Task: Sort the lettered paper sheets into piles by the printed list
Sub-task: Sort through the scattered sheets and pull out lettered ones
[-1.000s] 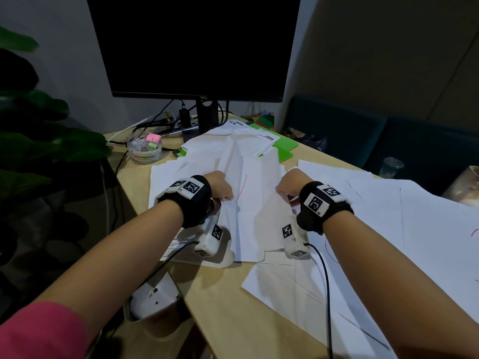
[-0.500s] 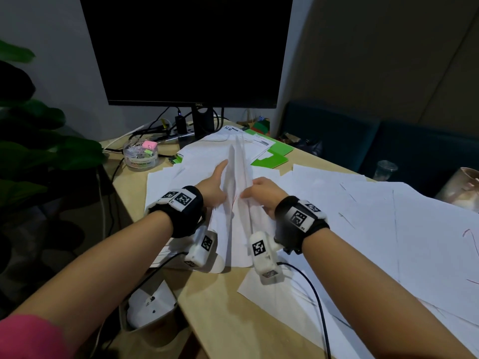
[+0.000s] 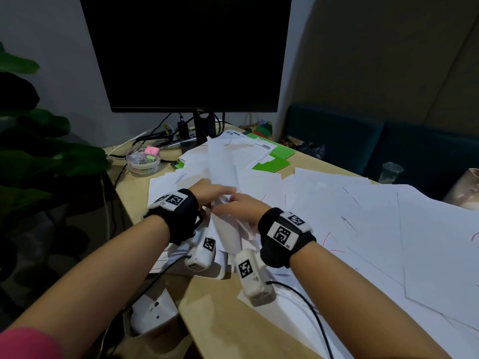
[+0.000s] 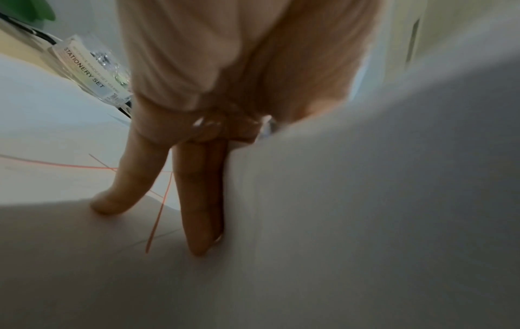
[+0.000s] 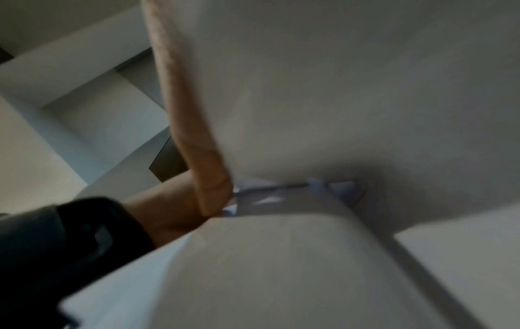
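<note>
Both hands close together, left hand (image 3: 207, 191) and right hand (image 3: 239, 207) clutching bunched paper sheets (image 3: 228, 229), fingertips hidden, blurred.

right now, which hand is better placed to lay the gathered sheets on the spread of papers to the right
The right hand, probably. Both hands hold the gathered sheets, but the spread of papers lies on its side. The left hand would have to cross over.
</note>
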`<state>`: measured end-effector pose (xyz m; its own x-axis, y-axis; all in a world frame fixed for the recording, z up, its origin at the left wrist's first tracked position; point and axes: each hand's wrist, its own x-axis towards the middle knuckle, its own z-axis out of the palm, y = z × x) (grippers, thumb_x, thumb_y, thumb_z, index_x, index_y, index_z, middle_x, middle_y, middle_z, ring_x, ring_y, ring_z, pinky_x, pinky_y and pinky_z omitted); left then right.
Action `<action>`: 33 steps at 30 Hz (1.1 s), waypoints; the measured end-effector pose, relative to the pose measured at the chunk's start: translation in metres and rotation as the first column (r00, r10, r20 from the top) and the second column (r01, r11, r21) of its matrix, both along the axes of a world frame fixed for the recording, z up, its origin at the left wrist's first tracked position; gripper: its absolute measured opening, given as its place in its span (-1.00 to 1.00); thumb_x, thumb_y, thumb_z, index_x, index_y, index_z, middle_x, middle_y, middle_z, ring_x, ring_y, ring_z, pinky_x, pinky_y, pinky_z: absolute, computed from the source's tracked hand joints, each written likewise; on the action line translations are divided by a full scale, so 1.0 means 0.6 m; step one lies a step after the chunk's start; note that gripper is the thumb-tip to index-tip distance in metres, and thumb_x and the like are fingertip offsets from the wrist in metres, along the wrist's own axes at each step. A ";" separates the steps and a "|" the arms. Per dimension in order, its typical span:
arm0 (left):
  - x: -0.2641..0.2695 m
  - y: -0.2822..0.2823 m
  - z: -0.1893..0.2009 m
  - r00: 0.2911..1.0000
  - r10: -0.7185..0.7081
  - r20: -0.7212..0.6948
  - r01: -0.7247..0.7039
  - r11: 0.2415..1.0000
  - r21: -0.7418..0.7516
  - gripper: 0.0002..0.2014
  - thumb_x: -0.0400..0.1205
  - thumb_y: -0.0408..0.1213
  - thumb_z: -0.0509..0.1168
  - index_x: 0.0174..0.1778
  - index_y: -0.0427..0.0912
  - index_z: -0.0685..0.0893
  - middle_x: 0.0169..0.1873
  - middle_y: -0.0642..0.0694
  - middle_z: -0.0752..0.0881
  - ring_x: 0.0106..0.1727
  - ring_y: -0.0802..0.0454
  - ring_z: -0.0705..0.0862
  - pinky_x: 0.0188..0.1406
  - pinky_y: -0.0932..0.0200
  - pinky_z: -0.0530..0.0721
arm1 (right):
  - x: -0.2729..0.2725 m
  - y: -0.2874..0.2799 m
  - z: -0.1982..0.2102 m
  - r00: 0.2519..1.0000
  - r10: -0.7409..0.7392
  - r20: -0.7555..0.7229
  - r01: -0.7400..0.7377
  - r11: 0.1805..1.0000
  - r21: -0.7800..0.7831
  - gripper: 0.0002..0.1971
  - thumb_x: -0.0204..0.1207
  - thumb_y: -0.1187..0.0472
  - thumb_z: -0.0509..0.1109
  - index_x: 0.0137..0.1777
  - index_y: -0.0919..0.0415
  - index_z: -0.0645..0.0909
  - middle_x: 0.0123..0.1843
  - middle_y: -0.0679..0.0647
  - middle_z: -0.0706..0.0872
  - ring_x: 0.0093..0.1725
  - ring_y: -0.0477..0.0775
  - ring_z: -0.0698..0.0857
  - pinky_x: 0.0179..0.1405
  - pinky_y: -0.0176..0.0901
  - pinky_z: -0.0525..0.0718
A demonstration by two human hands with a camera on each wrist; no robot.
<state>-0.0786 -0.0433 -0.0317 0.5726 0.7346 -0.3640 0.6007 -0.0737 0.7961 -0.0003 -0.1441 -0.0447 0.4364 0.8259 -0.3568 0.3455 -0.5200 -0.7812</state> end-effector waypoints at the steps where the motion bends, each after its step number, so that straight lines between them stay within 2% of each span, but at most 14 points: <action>1: 0.001 0.002 0.001 0.998 -0.031 -0.052 0.034 0.998 0.051 -0.51 0.40 -0.05 0.47 0.09 -0.37 0.67 -0.25 -0.23 0.71 -0.33 -0.14 0.69 -0.36 0.13 0.66 | 0.011 -0.008 0.000 0.999 0.034 -0.034 -0.034 0.999 -0.001 -0.37 0.42 -0.17 0.44 0.40 0.18 0.50 0.34 0.09 0.56 0.29 0.13 0.57 0.14 -0.07 0.58; 3: 0.001 -0.005 0.010 0.990 -0.057 -0.129 0.073 0.990 0.123 -0.83 0.52 -0.31 0.37 -0.16 -0.38 0.62 -0.37 -0.20 0.62 -0.42 -0.09 0.60 -0.44 0.19 0.58 | 0.036 -0.024 0.002 0.990 -0.027 -0.137 0.028 1.000 0.007 -0.42 0.43 -0.25 0.42 0.29 0.16 0.58 0.18 0.05 0.58 0.13 0.07 0.57 -0.12 -0.18 0.54; 5: -0.003 -0.001 0.013 0.990 -0.045 -0.136 0.065 0.987 0.144 -0.94 0.56 -0.41 0.31 -0.18 -0.34 0.58 -0.39 -0.17 0.55 -0.46 -0.06 0.51 -0.49 0.23 0.45 | 0.063 -0.034 -0.001 0.967 -0.152 -0.203 0.157 0.987 0.012 -0.62 0.49 -0.18 0.41 0.02 0.15 0.57 -0.08 0.04 0.56 -0.16 -0.02 0.54 -0.41 -0.32 0.46; 8: -0.014 0.006 0.014 0.991 -0.035 -0.130 0.054 0.988 0.144 -0.91 0.60 -0.38 0.33 -0.12 -0.33 0.56 -0.30 -0.23 0.59 -0.37 -0.12 0.53 -0.40 0.23 0.46 | 0.099 -0.047 0.004 0.958 -0.242 -0.152 0.247 0.969 0.016 -0.81 0.66 0.13 0.27 -0.20 0.10 0.42 -0.23 0.02 0.44 -0.26 -0.04 0.47 -0.35 -0.20 0.46; 11: -0.019 0.005 0.014 0.989 -0.016 -0.147 0.038 0.988 0.147 -0.81 0.62 -0.29 0.36 -0.02 -0.33 0.53 -0.21 -0.23 0.59 -0.37 -0.08 0.52 -0.50 0.22 0.40 | 0.120 -0.055 0.005 0.940 -0.294 -0.174 0.306 0.951 0.043 -0.88 0.62 0.27 0.25 -0.14 0.09 0.41 -0.23 0.02 0.36 -0.31 -0.02 0.41 -0.12 -0.02 0.59; 13: -0.018 0.002 0.012 0.990 -0.005 -0.141 0.027 0.988 0.151 -0.70 0.60 -0.21 0.40 0.06 -0.34 0.53 -0.21 -0.20 0.62 -0.38 -0.05 0.52 -0.52 0.22 0.40 | 0.121 -0.057 0.008 0.913 -0.323 -0.250 0.342 0.939 0.036 -0.95 0.58 0.27 0.32 -0.04 0.20 0.48 -0.22 0.12 0.41 -0.33 0.10 0.45 -0.28 -0.05 0.50; 16: -0.016 0.002 0.006 0.990 -0.021 -0.139 0.047 0.982 0.181 -0.56 0.59 -0.04 0.39 0.21 -0.32 0.60 -0.15 -0.18 0.73 -0.32 -0.03 0.58 -0.50 0.23 0.45 | 0.097 -0.049 0.013 0.939 -0.210 -0.271 0.229 0.973 0.041 -0.67 0.54 0.15 0.45 0.20 0.25 0.47 0.02 0.19 0.50 -0.15 0.18 0.56 -0.32 -0.07 0.52; 18: -0.013 -0.003 0.007 0.990 -0.036 -0.136 0.062 0.980 0.188 -0.62 0.63 0.02 0.32 0.14 -0.25 0.63 -0.32 -0.04 0.68 -0.40 0.08 0.56 -0.52 0.27 0.44 | 0.076 -0.042 0.015 0.961 -0.125 -0.248 0.141 0.989 0.049 -0.41 0.49 0.00 0.49 0.40 0.22 0.38 0.21 0.16 0.49 0.09 0.17 0.58 -0.12 -0.01 0.65; 20: -0.011 -0.009 0.009 0.992 -0.036 -0.118 0.055 0.985 0.164 -0.54 0.63 0.14 0.25 0.10 -0.24 0.62 -0.37 -0.03 0.65 -0.35 0.07 0.55 -0.41 0.25 0.49 | 0.064 -0.032 0.011 0.968 -0.081 -0.239 0.096 0.994 0.050 -0.15 0.42 -0.14 0.50 0.59 0.16 0.20 0.38 0.15 0.44 0.26 0.18 0.54 0.10 0.04 0.71; 22: -0.011 -0.013 0.010 0.993 -0.028 -0.111 0.045 0.988 0.147 -0.39 0.61 0.28 0.16 0.08 -0.29 0.61 -0.32 -0.11 0.68 -0.24 -0.02 0.59 -0.22 0.15 0.54 | 0.054 -0.023 0.011 0.967 -0.064 -0.246 0.080 0.995 0.055 -0.03 0.36 -0.25 0.50 0.65 0.08 0.09 0.42 0.14 0.41 0.30 0.20 0.52 0.13 0.08 0.72; 24: -0.010 -0.011 0.009 0.992 -0.027 -0.122 0.046 0.988 0.149 -0.35 0.65 0.28 0.08 0.11 -0.34 0.60 -0.18 -0.21 0.69 -0.15 -0.10 0.61 -0.15 0.10 0.50 | 0.047 -0.015 0.013 0.967 -0.066 -0.246 0.084 0.995 0.063 0.05 0.28 -0.31 0.52 0.66 0.02 0.06 0.37 0.13 0.41 0.29 0.20 0.51 0.10 0.09 0.72; 27: -0.007 -0.010 0.010 0.988 -0.059 -0.142 0.081 0.985 0.154 -0.31 0.70 0.24 -0.01 0.17 -0.40 0.61 0.09 -0.32 0.68 0.09 -0.24 0.65 0.10 0.02 0.56 | 0.043 -0.007 0.015 0.975 -0.063 -0.214 0.076 0.996 0.054 0.08 0.22 -0.27 0.58 0.64 0.03 0.09 0.28 0.10 0.41 0.26 0.19 0.49 0.17 0.18 0.68; 30: -0.005 -0.013 0.014 0.990 -0.054 -0.129 0.076 0.983 0.168 -0.14 0.64 0.36 -0.21 0.21 -0.41 0.58 0.10 -0.33 0.66 0.05 -0.23 0.65 0.27 -0.05 0.56 | 0.043 -0.007 0.016 0.981 -0.048 -0.186 0.055 0.998 0.034 0.02 0.25 -0.13 0.63 0.61 0.10 0.15 0.25 0.07 0.42 0.27 0.18 0.48 0.20 0.21 0.67; 33: -0.008 -0.016 0.016 0.992 -0.044 -0.114 0.062 0.985 0.160 -0.09 0.64 0.37 -0.23 0.41 -0.43 0.49 0.28 -0.35 0.61 0.24 -0.30 0.63 0.36 -0.08 0.51 | 0.047 -0.009 0.016 0.980 -0.072 -0.187 0.077 0.997 0.020 -0.28 0.36 0.05 0.61 0.43 0.10 0.30 0.03 0.02 0.53 0.15 0.12 0.53 0.19 0.19 0.69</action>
